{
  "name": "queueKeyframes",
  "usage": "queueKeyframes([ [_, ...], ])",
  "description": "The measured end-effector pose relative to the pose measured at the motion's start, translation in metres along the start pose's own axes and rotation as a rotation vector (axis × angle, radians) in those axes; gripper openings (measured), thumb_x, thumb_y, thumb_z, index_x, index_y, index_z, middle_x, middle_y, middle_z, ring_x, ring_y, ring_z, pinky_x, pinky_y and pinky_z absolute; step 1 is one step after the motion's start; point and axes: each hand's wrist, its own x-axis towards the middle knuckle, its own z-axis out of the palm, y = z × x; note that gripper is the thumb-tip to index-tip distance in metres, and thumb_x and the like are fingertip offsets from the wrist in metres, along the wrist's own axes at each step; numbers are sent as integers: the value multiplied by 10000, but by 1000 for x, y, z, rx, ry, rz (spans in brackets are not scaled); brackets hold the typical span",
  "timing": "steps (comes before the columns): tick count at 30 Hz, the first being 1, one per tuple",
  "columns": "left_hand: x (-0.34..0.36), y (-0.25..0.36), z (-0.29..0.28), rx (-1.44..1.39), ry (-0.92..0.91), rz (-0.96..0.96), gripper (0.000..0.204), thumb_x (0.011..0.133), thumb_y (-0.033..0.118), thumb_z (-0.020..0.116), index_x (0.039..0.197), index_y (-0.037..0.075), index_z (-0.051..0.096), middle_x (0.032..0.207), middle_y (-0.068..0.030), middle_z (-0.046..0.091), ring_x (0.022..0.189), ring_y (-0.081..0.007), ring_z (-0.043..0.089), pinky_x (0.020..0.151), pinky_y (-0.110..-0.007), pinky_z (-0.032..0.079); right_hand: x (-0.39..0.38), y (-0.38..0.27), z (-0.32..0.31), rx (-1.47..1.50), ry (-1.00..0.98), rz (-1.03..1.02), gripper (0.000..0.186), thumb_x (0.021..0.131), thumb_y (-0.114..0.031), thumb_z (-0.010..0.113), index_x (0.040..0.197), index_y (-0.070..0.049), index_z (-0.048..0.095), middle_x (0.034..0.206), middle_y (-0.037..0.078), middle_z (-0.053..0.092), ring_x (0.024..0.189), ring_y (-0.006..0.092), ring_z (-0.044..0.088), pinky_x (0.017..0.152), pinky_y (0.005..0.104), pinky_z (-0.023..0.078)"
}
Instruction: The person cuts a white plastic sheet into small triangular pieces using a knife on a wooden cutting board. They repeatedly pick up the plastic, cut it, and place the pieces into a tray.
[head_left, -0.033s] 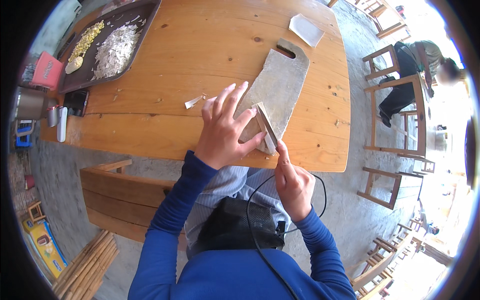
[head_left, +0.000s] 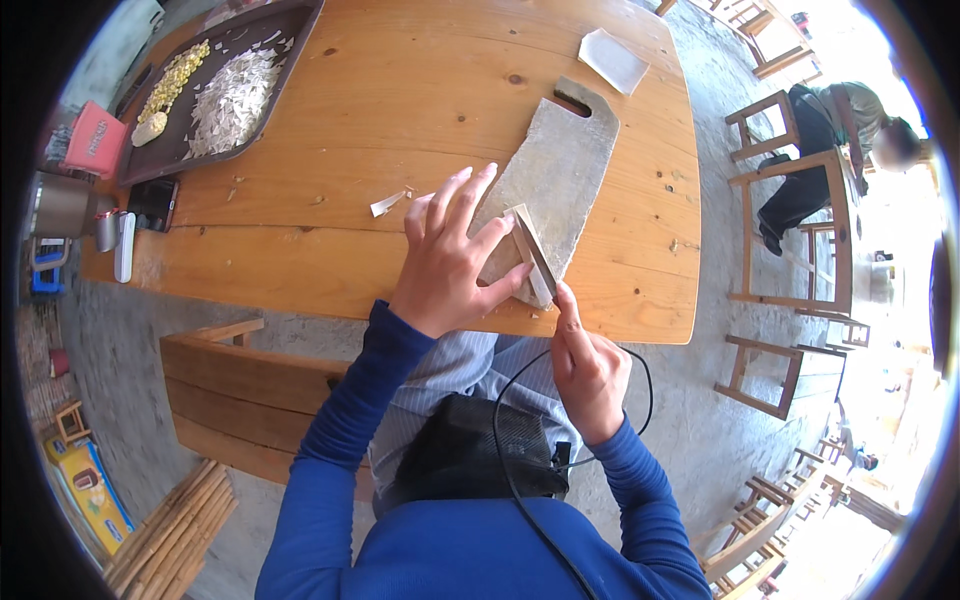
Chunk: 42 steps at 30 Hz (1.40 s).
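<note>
1. The person is sitting at a wooden table, leaning over a grey cutting board that is lying slantwise near the table's front edge. All places below are given relative to this board.
2. The left hand is pressing down on the board's near left corner, fingers spread wide and flat; it is gripping nothing, only bearing down on the board, with the thumb reaching toward a pale strip.
3. That pale strip, thin and flat, is lying on the board's near end, touching the knife and the left thumb.
4. The right hand is sitting just off the board's near end, over the table edge, closed around the handle of a knife; the handle itself is hidden in the fist, and the forefinger is stretching along the blade's back.
5. The blade is angling up across the board's near end, resting on the strip.
6. A small white scrap is lying on the table just left of the board.
7. A pale square piece is lying beyond the board's far end, close to its handle hole.
8. A dark tray is sitting well to the far left of the board, holding white shavings and yellowish bits.
9. Right of the board, well off the table, another person is sitting on a wooden chair.
</note>
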Motion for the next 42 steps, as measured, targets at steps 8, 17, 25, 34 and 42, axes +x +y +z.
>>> queueKeyframes([
  [8, -1, 0, -1, 8, -15, -15, 415, 787, 421, 746, 1089, 138, 713, 1535, -151, 404, 1408, -369, 336, 1111, -599, 189, -21, -2, -9, -24, -21, 34, 675, 780, 7, 686, 1430, -90, 534, 512, 15, 463, 426, 158, 500, 466, 338, 460],
  [17, 0, 1, -1, 19, -9, 8, 351, 803, 354, 734, 1076, 135, 719, 1523, -138, 427, 1391, -366, 358, 1095, -567, 210, -31, -3, -1, -2, 12, 59, 675, 771, 24, 664, 1426, -77, 539, 515, 20, 444, 435, 156, 490, 468, 344, 454],
  [25, -18, 17, -10, 24, -64, 169, 385, 809, 392, 690, 1084, 133, 760, 1543, -121, 432, 1366, -330, 386, 1081, -498, 239, -27, -3, 3, 54, 25, 99, 654, 773, 29, 654, 1411, -73, 552, 515, 25, 460, 432, 165, 495, 475, 346, 459],
  [34, -31, 27, -11, 4, -72, 246, 314, 818, 405, 699, 1033, 190, 778, 1517, -107, 463, 1345, -293, 385, 1064, -469, 258, -23, -3, 2, 73, 45, 101, 607, 798, 22, 657, 1392, -57, 562, 520, 39, 505, 439, 172, 539, 469, 339, 471],
  [42, -44, 33, -8, -17, -37, 293, 239, 794, 394, 763, 955, 219, 774, 1463, -67, 533, 1328, -257, 391, 1042, -426, 273, -24, 0, 3, 113, 43, 107, 611, 808, 14, 662, 1403, -67, 551, 518, 50, 517, 438, 183, 549, 472, 346, 475],
])
